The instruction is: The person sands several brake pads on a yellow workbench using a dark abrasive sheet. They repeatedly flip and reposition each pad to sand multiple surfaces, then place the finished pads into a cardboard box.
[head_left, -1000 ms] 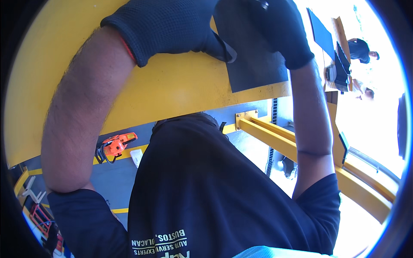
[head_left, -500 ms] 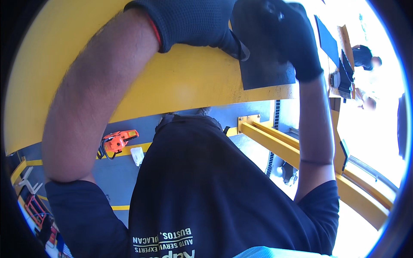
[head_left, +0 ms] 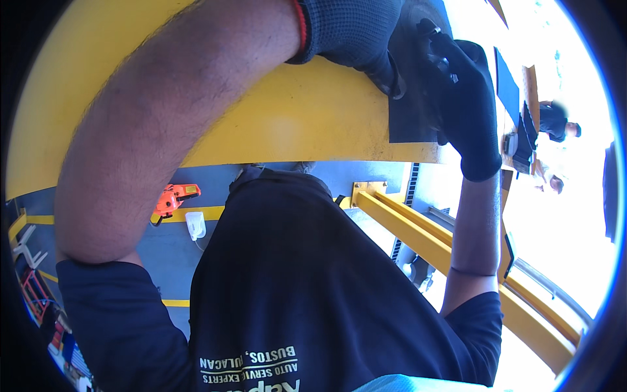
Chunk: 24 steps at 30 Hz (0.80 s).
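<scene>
A dark rectangular sheet (head_left: 411, 121) lies on the yellow surface. My left hand (head_left: 356, 32), in a black knit glove with a red cuff, rests over its left part. The thumb is stretched out along the sheet's left edge, and the other fingers run up to the picture's top edge, largely hidden. My right hand (head_left: 464, 108), in a black glove, is over the sheet's right side with its fingers curled inward. What those fingers hold, if anything, is lost against the dark sheet.
The yellow surface (head_left: 274, 124) has a curved near edge before me. An orange power tool (head_left: 175, 199) and a white container (head_left: 195, 225) are on the blue-grey floor below. Yellow beams (head_left: 411, 222) run at the right. Beyond them, people (head_left: 555, 124) appear in bright light.
My left hand has shifted right. My right hand has come down and slightly right, its curled fingers now clearer. The sheet sits further right in the picture, as the view has also moved.
</scene>
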### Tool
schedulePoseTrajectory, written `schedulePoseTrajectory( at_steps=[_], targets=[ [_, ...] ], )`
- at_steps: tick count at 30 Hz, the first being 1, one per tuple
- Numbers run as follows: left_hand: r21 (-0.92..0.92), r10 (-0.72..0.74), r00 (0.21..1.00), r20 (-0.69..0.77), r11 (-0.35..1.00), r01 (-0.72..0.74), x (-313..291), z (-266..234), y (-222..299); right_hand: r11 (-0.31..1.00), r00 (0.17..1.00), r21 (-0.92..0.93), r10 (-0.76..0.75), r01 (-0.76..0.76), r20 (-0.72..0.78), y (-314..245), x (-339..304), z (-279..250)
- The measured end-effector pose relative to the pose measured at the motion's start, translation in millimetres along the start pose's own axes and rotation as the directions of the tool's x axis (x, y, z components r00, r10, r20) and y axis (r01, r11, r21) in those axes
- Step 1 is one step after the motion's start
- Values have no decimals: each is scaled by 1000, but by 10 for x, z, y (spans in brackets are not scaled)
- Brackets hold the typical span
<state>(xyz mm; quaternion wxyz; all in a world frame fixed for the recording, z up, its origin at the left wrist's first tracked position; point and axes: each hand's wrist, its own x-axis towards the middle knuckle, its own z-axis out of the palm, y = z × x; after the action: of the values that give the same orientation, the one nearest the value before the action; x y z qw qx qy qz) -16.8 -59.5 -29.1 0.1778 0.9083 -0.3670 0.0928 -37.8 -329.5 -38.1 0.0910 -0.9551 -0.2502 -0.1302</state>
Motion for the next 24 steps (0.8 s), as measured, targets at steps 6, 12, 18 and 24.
schedulePoseTrajectory(
  at_steps=[6,12,18,24],
  targets=[
    [80,-45,999,-5,996,46,41,25,17,999,999,-6,37,-37,-31,-148,-86,-124],
    [158,-103,993,59,983,92,73,8,64,956,963,149,263,-252,-57,-72,36,-95],
    [169,-72,997,6,983,70,129,231,-52,349,795,930,595,-117,-124,65,-54,-248],
    [-48,-26,996,-81,999,22,177,44,-183,-836,992,539,125,100,10,-88,-99,-150]
  ],
)
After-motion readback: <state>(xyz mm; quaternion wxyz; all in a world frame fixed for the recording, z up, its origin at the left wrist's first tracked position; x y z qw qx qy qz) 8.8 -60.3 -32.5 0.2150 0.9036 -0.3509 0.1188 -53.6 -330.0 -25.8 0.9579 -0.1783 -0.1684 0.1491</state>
